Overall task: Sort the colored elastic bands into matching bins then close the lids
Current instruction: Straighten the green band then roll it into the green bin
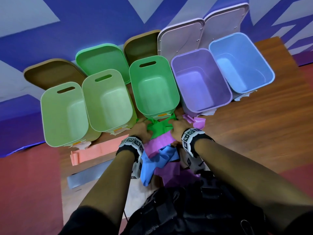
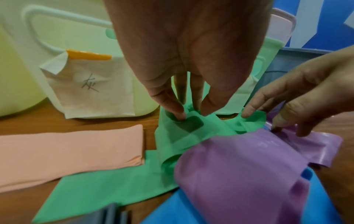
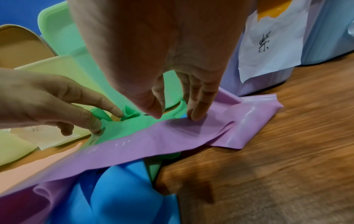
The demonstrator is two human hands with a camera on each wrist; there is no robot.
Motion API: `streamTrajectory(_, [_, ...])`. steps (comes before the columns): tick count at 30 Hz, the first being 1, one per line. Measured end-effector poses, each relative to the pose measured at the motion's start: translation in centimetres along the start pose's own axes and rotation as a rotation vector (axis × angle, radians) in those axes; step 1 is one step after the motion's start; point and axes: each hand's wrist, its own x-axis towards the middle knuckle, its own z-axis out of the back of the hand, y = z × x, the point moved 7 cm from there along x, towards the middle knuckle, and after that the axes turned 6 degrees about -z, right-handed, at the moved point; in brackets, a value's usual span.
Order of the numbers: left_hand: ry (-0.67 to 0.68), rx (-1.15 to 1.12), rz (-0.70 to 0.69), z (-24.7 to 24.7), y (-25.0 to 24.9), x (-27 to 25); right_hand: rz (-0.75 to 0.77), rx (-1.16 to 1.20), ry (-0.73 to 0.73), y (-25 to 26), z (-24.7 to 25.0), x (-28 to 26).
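Note:
A green band (image 1: 157, 131) (image 2: 107, 189) (image 3: 138, 125) lies crumpled on the table, right in front of the open green bin (image 1: 169, 85). My left hand (image 1: 142, 128) (image 2: 193, 115) pinches a fold of it between thumb and fingers. My right hand (image 1: 177, 126) (image 3: 175, 117) is beside it, the thumb tip on the green band. Its straight fingertips (image 3: 195, 116) press on a purple band (image 1: 162, 141) (image 2: 239, 174) (image 3: 172, 136) that overlaps the green one. Under the purple band lies a blue band (image 1: 152, 163) (image 3: 118, 189).
A pink band (image 1: 94, 151) (image 2: 67, 151) and a grey band (image 1: 84, 177) lie to the left. Two pale green bins (image 1: 50, 116) (image 1: 94, 102), a purple bin (image 1: 220, 82) and a blue bin (image 1: 260, 65) stand open and hold nothing. Lids (image 1: 101, 56) lean behind against the wall.

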Motion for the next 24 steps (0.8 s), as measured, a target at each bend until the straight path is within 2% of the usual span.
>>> streamTrajectory(7, [0.024, -0.009, 0.051, -0.2, 0.4, -0.3, 0.049, -0.022, 0.036, 1.4, -1.1, 0.4])
streamTrajectory(11, [0.033, -0.066, 0.042, -0.2, 0.6, -0.5, 0.015, -0.054, 0.039, 1.4, -1.8, 0.3])
streamTrajectory(16, [0.027, -0.053, 0.015, -0.3, 0.5, -0.4, -0.010, 0.051, -0.059, 1.0, -1.1, 0.3])
streamTrajectory(24, [0.033, -0.020, -0.013, -0.6, 0.4, -0.1, -0.035, 0.019, -0.016, 1.0, -1.6, 0.4])
